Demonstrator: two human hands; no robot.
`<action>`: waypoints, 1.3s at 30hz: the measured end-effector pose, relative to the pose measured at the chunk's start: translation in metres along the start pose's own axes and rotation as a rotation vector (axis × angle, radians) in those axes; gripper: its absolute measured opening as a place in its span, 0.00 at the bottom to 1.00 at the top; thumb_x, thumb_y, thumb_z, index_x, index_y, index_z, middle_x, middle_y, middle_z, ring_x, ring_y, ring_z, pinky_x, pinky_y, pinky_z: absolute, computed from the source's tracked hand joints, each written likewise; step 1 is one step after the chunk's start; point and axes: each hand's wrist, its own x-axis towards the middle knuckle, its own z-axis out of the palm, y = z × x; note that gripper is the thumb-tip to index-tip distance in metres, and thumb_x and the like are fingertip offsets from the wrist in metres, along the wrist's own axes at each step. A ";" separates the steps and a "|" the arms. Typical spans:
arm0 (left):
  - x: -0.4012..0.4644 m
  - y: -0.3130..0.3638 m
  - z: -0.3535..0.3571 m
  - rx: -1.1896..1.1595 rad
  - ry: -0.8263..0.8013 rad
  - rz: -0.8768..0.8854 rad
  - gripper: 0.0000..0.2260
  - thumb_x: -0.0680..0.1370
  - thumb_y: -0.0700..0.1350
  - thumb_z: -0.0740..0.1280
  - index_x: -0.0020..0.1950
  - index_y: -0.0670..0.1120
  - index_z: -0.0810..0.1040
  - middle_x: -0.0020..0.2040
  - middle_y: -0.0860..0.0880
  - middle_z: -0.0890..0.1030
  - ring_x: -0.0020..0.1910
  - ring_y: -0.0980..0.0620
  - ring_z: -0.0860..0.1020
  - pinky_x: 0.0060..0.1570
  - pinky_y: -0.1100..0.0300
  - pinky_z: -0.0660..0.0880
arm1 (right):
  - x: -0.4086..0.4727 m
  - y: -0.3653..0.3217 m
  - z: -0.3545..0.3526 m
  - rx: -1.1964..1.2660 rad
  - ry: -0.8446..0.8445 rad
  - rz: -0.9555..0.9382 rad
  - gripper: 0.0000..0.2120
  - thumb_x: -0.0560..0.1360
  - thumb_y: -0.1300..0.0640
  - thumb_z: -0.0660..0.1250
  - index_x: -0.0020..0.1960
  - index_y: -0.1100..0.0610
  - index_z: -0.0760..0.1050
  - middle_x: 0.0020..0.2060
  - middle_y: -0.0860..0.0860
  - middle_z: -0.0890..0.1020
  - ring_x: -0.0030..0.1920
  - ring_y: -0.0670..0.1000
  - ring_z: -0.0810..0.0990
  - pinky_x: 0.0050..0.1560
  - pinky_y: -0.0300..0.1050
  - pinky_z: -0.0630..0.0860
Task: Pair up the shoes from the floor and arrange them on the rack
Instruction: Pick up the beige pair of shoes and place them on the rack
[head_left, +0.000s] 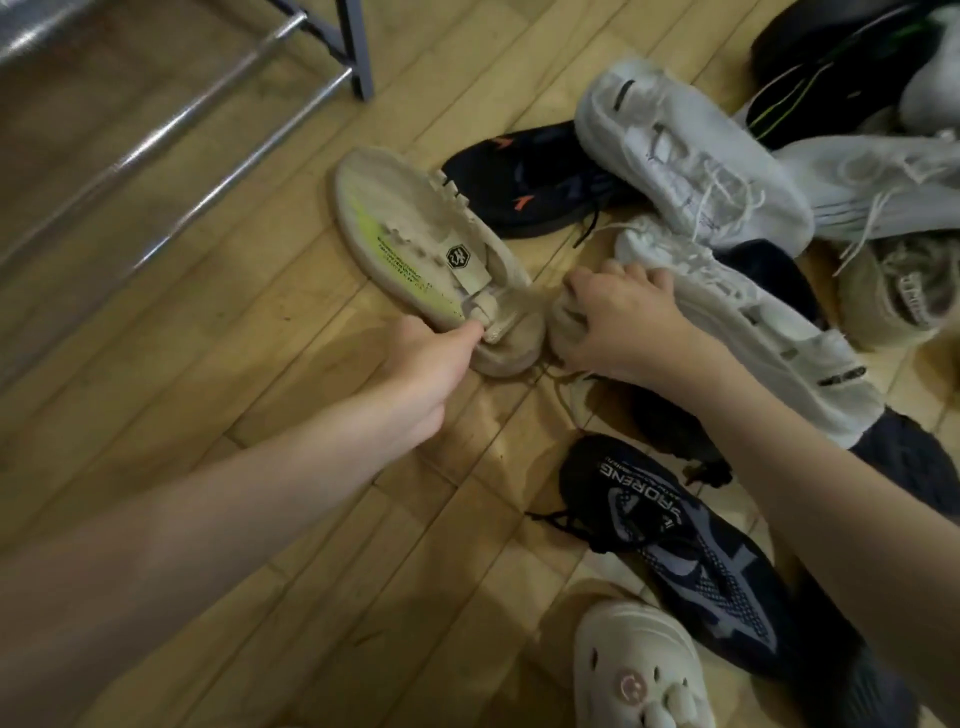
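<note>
The left hand (415, 374) forms its grip on the heel of a beige sneaker (415, 244), thumb hooked into the collar by the heel tab. The right hand (618, 322) closes its grip over the beige heel of a second shoe (566, 325), fingers curled across its top; most of that shoe is hidden under the hand.

The beige sneaker lies on the wooden floor (260, 364), its long axis diagonal, toe pointing to the upper left toward the rack (218, 119), heel toward the person. The two heels sit just beside each other.

The sneaker is knit beige with a neon yellow-green side stripe, printed lettering and a dark hexagonal tongue label.

Around it:
- A black sneaker with orange marks (530, 182) lies just beyond the beige sneaker's right side.
- White sneakers (691, 161) are heaped to the right, one (753, 332) touching the right hand.
- A black and grey knit sneaker (701, 566) lies below the right forearm.
- A cream clog (639, 670) sits at the bottom edge.
- The rack's metal bars occupy the upper left.
</note>
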 end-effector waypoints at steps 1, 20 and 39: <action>-0.002 0.003 -0.001 -0.039 0.007 0.003 0.13 0.74 0.46 0.70 0.51 0.45 0.68 0.46 0.49 0.75 0.47 0.50 0.73 0.47 0.60 0.69 | -0.002 0.000 -0.002 0.015 -0.009 -0.005 0.23 0.71 0.48 0.69 0.62 0.57 0.70 0.56 0.56 0.73 0.60 0.60 0.70 0.62 0.54 0.61; -0.046 0.032 -0.125 -0.309 -0.007 0.310 0.11 0.71 0.43 0.69 0.51 0.39 0.82 0.45 0.44 0.85 0.43 0.48 0.82 0.37 0.57 0.80 | -0.071 -0.028 -0.115 0.526 0.519 -0.320 0.32 0.68 0.51 0.76 0.67 0.64 0.70 0.55 0.62 0.78 0.57 0.59 0.76 0.58 0.56 0.73; -0.051 -0.049 -0.197 -0.483 0.158 0.167 0.05 0.73 0.33 0.66 0.48 0.38 0.79 0.34 0.48 0.83 0.31 0.55 0.80 0.30 0.64 0.77 | -0.058 -0.075 0.048 -0.244 0.132 -1.009 0.26 0.64 0.59 0.67 0.63 0.55 0.76 0.69 0.56 0.73 0.71 0.57 0.67 0.71 0.57 0.61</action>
